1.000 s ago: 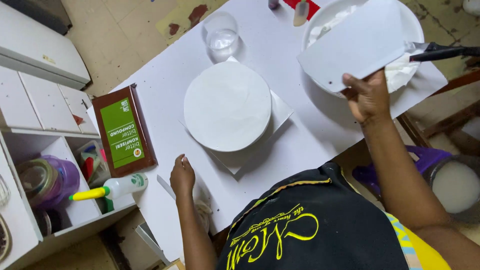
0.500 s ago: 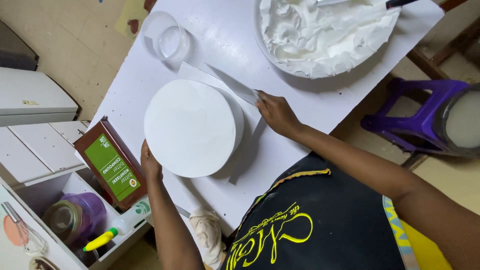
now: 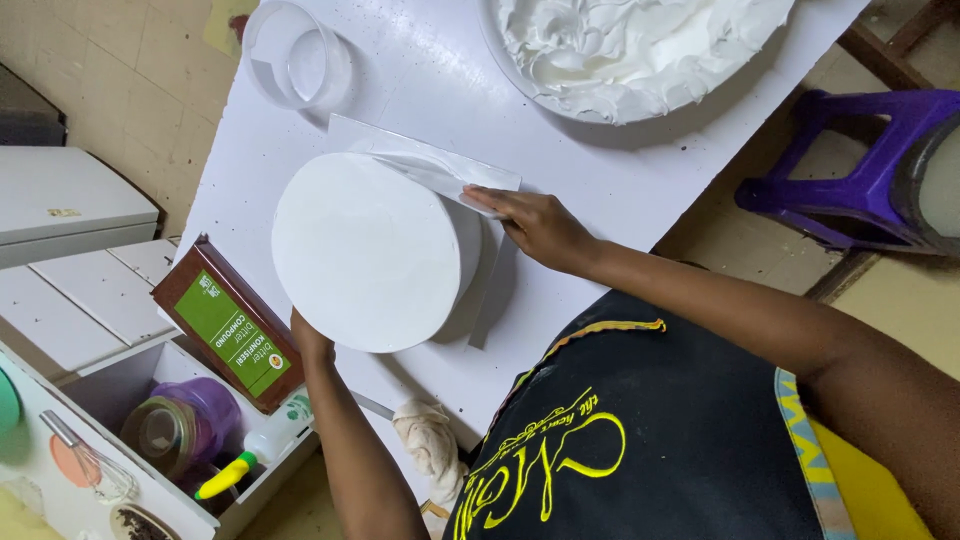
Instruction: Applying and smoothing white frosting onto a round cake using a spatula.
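Both hands had closed in on the round white cake (image 3: pixel 368 250) since half a second back — the view had shifted too, and the cake sat larger in the frame. Right hand (image 3: pixel 538 225) lay flat against the cake's right side, fingers pressing a flat white scraper (image 3: pixel 440 178) onto the wall; in the earlier frame that hand had held the blade further off the edge. Left hand (image 3: pixel 310 342) sat at the cake's near-left rim, mostly hidden under it, so whether its fingers gripped or just rested could not be told. Cake stood on a square white board (image 3: pixel 490 290) at the middle of the white table (image 3: pixel 600 170).

Step in hand looked like smoothing the side icing — judged next move called for steady scraper pressure while the other hand turned the cake.

Around: big bowl of white cream (image 3: pixel 630 50) at far right, clear round container (image 3: pixel 297 55) at far left, brown-and-green box (image 3: pixel 235 330) touching the table's near-left edge, cloth (image 3: pixel 430 440) near. Box stood close to the left hand and could crowd a turn. Purple stool (image 3: pixel 860 170) was off right.
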